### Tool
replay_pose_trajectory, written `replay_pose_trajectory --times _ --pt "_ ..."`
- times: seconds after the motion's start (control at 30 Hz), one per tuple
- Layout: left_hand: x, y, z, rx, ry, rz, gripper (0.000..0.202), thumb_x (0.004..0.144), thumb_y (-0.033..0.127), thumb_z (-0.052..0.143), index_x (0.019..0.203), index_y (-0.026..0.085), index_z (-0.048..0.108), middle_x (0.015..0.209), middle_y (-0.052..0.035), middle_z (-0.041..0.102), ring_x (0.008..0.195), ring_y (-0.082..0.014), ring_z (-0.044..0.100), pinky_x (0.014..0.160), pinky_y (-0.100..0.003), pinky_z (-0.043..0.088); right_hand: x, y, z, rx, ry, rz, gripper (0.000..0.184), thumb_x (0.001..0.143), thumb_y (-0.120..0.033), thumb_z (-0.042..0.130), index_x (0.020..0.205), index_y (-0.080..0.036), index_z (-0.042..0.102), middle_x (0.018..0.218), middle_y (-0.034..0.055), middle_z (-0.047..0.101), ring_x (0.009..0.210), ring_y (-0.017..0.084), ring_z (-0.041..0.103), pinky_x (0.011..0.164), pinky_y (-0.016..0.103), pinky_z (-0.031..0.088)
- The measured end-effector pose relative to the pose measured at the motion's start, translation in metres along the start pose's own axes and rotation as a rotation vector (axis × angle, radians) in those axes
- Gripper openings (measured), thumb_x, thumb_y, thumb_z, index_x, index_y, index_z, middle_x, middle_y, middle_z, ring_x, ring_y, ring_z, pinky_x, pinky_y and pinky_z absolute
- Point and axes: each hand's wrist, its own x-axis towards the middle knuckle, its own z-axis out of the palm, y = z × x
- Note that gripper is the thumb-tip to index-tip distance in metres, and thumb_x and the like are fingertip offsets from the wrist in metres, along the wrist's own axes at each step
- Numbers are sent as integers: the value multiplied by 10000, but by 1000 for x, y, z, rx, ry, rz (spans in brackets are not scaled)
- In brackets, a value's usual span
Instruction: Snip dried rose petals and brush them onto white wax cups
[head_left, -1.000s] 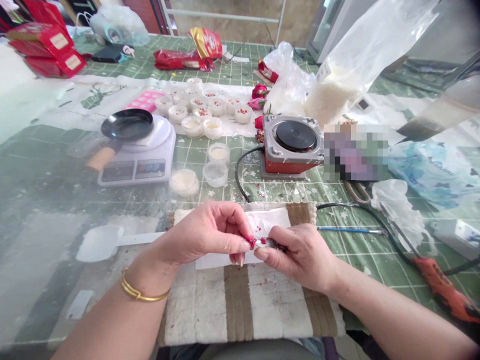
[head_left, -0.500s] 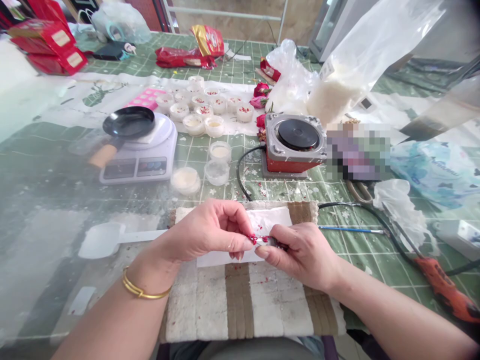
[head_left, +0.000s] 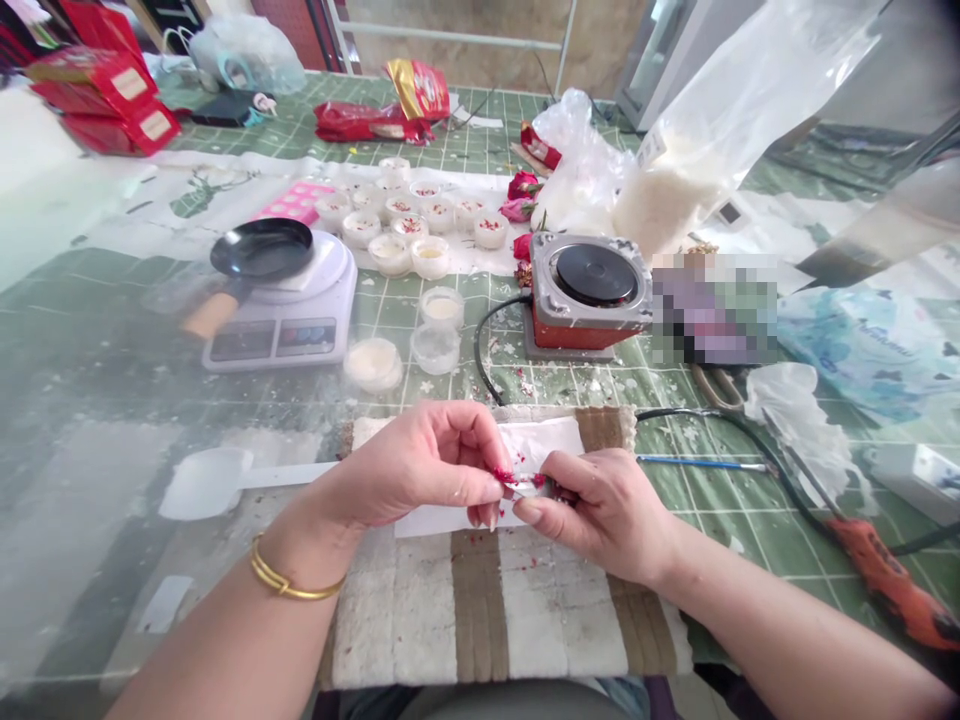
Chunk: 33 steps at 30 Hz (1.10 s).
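Note:
My left hand [head_left: 439,465] is closed in a pinch on crumpled red petals [head_left: 503,476], which look like dried rose. Wrapped in my right hand [head_left: 600,505] is a small metal blade [head_left: 529,489] whose dark handle is mostly hidden; I cannot tell if it is a knife or scissors. Its blade meets the petals between the two hands. Below them lies a white sheet of paper [head_left: 544,437] on a striped cloth mat [head_left: 424,600]. Red crumbs are scattered over paper and mat.
Beyond the mat stand a hot plate [head_left: 592,290], a white scale [head_left: 277,335] bearing a black pan [head_left: 262,248], and several small cups [head_left: 431,257], some topped with red bits. Rose heads [head_left: 523,186] lie behind. A blue brush [head_left: 697,462] and an orange-handled tool [head_left: 885,580] lie right.
Both hands stay nearly in place. The blade has shifted slightly against the petals, and more red bits show around the left fingertips and below them.

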Motion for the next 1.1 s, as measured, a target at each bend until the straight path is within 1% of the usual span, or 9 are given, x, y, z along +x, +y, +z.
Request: replay_pose_trajectory --times 0.27,0.43,0.57,0.67,0.87,1.1 --pt "0 -2 -1 24 12 -21 117 707 118 689 776 139 597 670 -4 658 586 -106 639 560 -204 516 0 2 1 -32 4 -13 436 851 -507 444 567 -196 329 452 -73 282 417 52 212 419 213 147" --pt "1 -3 -1 2 10 30 110 695 104 693 760 143 613 683 8 629 598 -93 604 571 -216 502 1 0 1 4 20 9 440 810 -524 485 574 -202 300 451 -79 271 414 49 207 415 208 154" --pt "1 -3 -1 17 11 52 103 696 100 690 754 142 616 688 5 618 605 -96 596 574 -226 495 1 0 0 -8 7 10 444 819 -533 464 570 -200 310 456 -74 275 414 49 218 417 211 155" --pt "1 -2 0 15 10 44 105 694 103 693 753 139 615 697 5 619 609 -91 595 580 -220 497 1 0 1 -22 -11 8 454 839 -535 431 558 -197 317 453 -69 275 421 53 215 421 214 154" --pt "1 -1 0 10 11 -10 121 691 100 694 772 137 612 669 1 640 588 -93 608 564 -205 499 1 0 0 -16 -17 8 451 855 -521 427 561 -191 341 462 -66 286 427 53 217 426 215 157" --pt "0 -2 0 -7 17 38 115 685 80 694 753 137 621 687 12 624 586 -74 589 556 -185 487 -1 1 1 16 42 7 442 806 -536 484 572 -196 326 451 -73 294 418 48 222 421 210 159"
